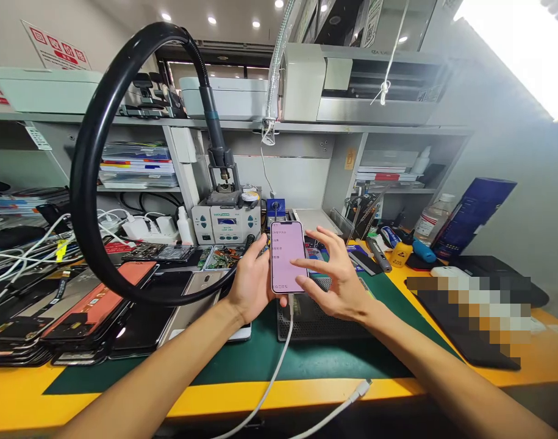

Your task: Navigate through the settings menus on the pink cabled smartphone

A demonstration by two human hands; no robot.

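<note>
A smartphone with a lit, pinkish screen showing lines of text is held upright over the bench. My left hand is closed around its left side and lower back, the thumb along the edge. In front of the screen, my right hand has its fingers spread; the index fingertip and thumb are at the lower right of the display, though whether they touch it I cannot tell. A white charging cable runs down from the phone's bottom edge. Behind the hands lies a dark perforated plate on the green mat.
Phone parts and screens are stacked at left. A hot air station stands behind, its thick black hose looping across the left. A second white cable end hangs by the front edge. Bottles and tools stand at right.
</note>
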